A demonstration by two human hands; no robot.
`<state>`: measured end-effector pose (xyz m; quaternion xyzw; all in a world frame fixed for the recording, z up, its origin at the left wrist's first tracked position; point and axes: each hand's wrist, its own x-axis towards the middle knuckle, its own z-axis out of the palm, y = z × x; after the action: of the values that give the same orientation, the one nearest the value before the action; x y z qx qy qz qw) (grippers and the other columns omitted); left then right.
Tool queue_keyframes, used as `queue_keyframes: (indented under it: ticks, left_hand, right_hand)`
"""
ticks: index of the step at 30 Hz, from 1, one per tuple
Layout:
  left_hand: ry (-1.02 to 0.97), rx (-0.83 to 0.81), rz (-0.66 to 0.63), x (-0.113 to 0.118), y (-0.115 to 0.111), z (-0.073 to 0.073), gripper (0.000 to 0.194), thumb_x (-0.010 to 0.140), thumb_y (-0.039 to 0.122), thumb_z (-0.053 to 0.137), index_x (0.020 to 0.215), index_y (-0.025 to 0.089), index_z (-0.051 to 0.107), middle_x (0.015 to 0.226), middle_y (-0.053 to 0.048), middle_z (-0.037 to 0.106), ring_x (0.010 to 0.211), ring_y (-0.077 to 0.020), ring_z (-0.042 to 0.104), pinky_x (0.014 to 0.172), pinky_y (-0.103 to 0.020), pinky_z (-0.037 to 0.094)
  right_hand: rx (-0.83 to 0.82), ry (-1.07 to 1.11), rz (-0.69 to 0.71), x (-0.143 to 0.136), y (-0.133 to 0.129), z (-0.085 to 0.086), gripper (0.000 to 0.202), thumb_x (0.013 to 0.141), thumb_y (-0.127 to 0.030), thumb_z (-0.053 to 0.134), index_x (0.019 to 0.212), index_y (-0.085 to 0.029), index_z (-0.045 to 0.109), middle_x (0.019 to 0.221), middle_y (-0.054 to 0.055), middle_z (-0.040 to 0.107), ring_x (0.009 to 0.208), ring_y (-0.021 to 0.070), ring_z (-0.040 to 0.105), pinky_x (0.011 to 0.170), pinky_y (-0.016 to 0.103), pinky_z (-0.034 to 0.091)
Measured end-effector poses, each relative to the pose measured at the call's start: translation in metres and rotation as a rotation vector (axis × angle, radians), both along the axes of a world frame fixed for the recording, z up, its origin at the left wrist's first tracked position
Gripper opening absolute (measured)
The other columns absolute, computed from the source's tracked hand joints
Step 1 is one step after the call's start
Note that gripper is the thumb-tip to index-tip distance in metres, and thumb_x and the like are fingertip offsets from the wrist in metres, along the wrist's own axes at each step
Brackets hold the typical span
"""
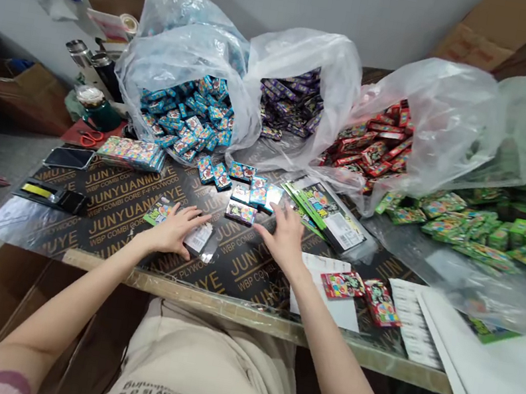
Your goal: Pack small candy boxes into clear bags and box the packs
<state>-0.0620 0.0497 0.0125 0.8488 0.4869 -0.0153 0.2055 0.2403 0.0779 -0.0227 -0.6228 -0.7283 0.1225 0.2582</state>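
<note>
My left hand [178,228] lies flat on a green printed card in a clear sleeve [199,239] on the dark plywood table [114,212]. My right hand [283,235] reaches with spread fingers toward a few small blue and purple boxes [244,202] lying loose in the table's middle, and touches the nearest one. Just right of that hand is a stack of green backing cards in clear wrap [328,216]. Two red boxes [362,293] lie on white paper by my right forearm.
Clear plastic bags at the back hold blue boxes [191,114], purple boxes [293,104] and red boxes [377,145]; green boxes [515,226] pile at the right. A phone [69,156], scissors [91,138], flasks and a wrapped multicolour pack [132,151] sit left. Cardboard cartons stand around.
</note>
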Motion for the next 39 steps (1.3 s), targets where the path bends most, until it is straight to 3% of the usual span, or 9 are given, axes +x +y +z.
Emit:
queue_keyframes:
  ticks: [3, 6, 10, 14, 19, 26, 30, 33, 39]
  left_hand:
    - [0.017, 0.068, 0.047, -0.009, -0.015, -0.011, 0.096, 0.060, 0.041, 0.081, 0.144, 0.024, 0.037, 0.134, -0.013, 0.052, 0.127, -0.0316, 0.045, 0.114, -0.058, 0.017]
    - [-0.026, 0.130, 0.091, -0.009, -0.026, -0.020, 0.092, 0.061, 0.043, 0.078, 0.142, 0.020, 0.040, 0.129, -0.013, 0.053, 0.121, -0.0307, 0.048, 0.114, -0.056, 0.021]
    - [-0.089, 0.161, 0.123, -0.009, -0.029, -0.026, 0.090, 0.060, 0.045, 0.078, 0.139, 0.019, 0.043, 0.124, -0.013, 0.055, 0.118, -0.0316, 0.049, 0.112, -0.057, 0.024]
    - [-0.108, 0.179, 0.151, -0.007, -0.028, -0.029, 0.087, 0.060, 0.046, 0.078, 0.136, 0.018, 0.046, 0.123, -0.013, 0.055, 0.117, -0.0322, 0.049, 0.111, -0.056, 0.026]
    - [-0.099, 0.174, 0.170, -0.003, -0.030, -0.028, 0.087, 0.060, 0.045, 0.078, 0.136, 0.017, 0.045, 0.122, -0.014, 0.055, 0.119, -0.0327, 0.048, 0.112, -0.056, 0.024]
    - [-0.210, 0.199, 0.181, 0.011, -0.037, -0.014, 0.087, 0.059, 0.047, 0.078, 0.134, 0.016, 0.046, 0.120, -0.013, 0.054, 0.115, -0.0324, 0.047, 0.104, -0.048, 0.034]
    - [-0.232, 0.266, 0.207, 0.016, -0.040, -0.009, 0.087, 0.062, 0.048, 0.075, 0.137, 0.017, 0.043, 0.121, -0.013, 0.054, 0.113, -0.0315, 0.048, 0.102, -0.045, 0.035]
    - [-0.243, 0.302, 0.213, 0.017, -0.041, -0.008, 0.092, 0.062, 0.046, 0.075, 0.141, 0.015, 0.038, 0.122, -0.014, 0.054, 0.114, -0.0319, 0.048, 0.103, -0.046, 0.034]
    - [-0.280, 0.225, 0.130, 0.021, -0.043, -0.005, 0.098, 0.061, 0.041, 0.075, 0.146, 0.018, 0.030, 0.125, -0.013, 0.055, 0.113, -0.0321, 0.050, 0.103, -0.046, 0.034]
  right_hand:
    - [-0.115, 0.049, 0.117, -0.018, 0.054, -0.001, 0.076, 0.073, -0.048, 0.069, 0.141, -0.024, 0.044, 0.151, 0.019, 0.033, 0.138, 0.0408, 0.029, 0.103, 0.062, 0.028]
    - [-0.211, 0.086, 0.267, -0.008, 0.097, 0.000, 0.088, 0.064, -0.034, 0.073, 0.144, -0.024, 0.037, 0.153, 0.016, 0.030, 0.142, 0.0414, 0.021, 0.105, 0.063, 0.024]
    - [-0.233, 0.047, 0.390, 0.007, 0.114, 0.007, 0.086, 0.059, -0.029, 0.073, 0.139, -0.022, 0.044, 0.144, 0.013, 0.045, 0.137, 0.0405, 0.030, 0.106, 0.061, 0.025]
    - [-0.109, 0.176, 0.446, 0.000, 0.088, 0.017, 0.071, 0.060, -0.032, 0.072, 0.126, -0.018, 0.054, 0.130, 0.013, 0.057, 0.121, 0.0322, 0.051, 0.104, 0.050, 0.035]
    - [-0.105, 0.439, 0.450, -0.017, 0.029, 0.031, 0.074, 0.064, -0.033, 0.071, 0.132, -0.018, 0.046, 0.126, 0.011, 0.059, 0.112, 0.0249, 0.058, 0.097, 0.039, 0.045]
    - [0.059, 0.046, 0.496, -0.031, -0.032, 0.046, 0.074, 0.076, -0.041, 0.071, 0.140, -0.021, 0.040, 0.130, 0.014, 0.058, 0.115, 0.0315, 0.055, 0.094, 0.046, 0.042]
    - [0.072, -0.115, 0.491, -0.035, -0.051, 0.048, 0.064, 0.079, -0.033, 0.068, 0.137, -0.020, 0.043, 0.128, 0.017, 0.058, 0.115, 0.0334, 0.054, 0.090, 0.046, 0.040]
    - [0.030, -0.058, 0.549, -0.035, -0.058, 0.048, 0.065, 0.079, -0.032, 0.067, 0.137, -0.020, 0.041, 0.129, 0.016, 0.058, 0.116, 0.0320, 0.053, 0.090, 0.044, 0.039]
    - [-0.090, 0.078, 0.667, -0.032, -0.057, 0.050, 0.065, 0.072, -0.029, 0.069, 0.130, -0.021, 0.043, 0.125, 0.012, 0.061, 0.110, 0.0290, 0.055, 0.090, 0.042, 0.036]
